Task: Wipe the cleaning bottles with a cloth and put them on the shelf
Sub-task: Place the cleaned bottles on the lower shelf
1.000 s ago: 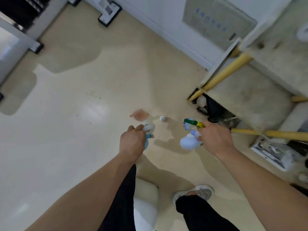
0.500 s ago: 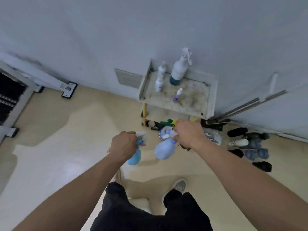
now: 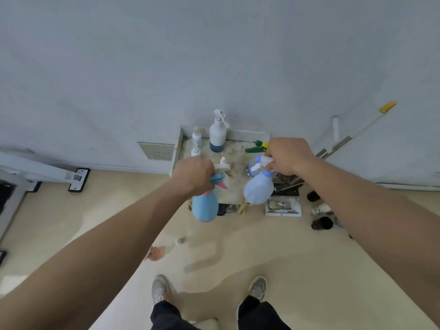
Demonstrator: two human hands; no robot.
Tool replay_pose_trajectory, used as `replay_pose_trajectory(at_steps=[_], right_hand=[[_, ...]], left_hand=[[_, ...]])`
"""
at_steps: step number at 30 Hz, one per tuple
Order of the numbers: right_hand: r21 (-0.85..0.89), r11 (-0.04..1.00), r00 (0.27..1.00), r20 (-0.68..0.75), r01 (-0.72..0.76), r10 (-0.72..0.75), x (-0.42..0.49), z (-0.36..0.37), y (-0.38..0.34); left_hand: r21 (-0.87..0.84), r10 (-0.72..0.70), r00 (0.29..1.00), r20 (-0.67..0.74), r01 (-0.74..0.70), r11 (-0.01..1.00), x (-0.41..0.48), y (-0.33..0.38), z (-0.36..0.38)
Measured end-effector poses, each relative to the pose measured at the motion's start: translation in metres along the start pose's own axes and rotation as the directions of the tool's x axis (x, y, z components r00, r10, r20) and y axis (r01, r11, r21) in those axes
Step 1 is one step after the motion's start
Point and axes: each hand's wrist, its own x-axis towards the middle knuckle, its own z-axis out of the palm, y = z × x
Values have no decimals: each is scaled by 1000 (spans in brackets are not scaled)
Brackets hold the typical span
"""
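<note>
Left hand: fingers curled tight round trigger head of blue spray bottle. Bottle hangs in air, over near-left edge of shelf.
Right hand: fingers clamped on neck of pale lilac spray bottle. Bottle hangs over near-right edge of shelf.
Green trigger nozzle sticks out left of right hand; cannot tell if held.
Shelf top, far side: tall white spray bottle, upright, dark liquid at base; small white bottle just left of it.
Pink object on floor, near-left of shelf, blurred.

Stained shelf with spray bottle
</note>
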Motion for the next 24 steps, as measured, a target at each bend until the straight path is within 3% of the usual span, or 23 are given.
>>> replay_pose_trajectory(at_steps=[15, 24], right_hand=[[-10, 999, 999, 8, -45, 45, 145, 14, 52], [-46, 997, 997, 20, -70, 71, 159, 46, 52]], left_hand=[[-67, 28, 998, -62, -32, 997, 103, -4, -59], [-27, 26, 996, -89, -29, 999, 117, -2, -63]])
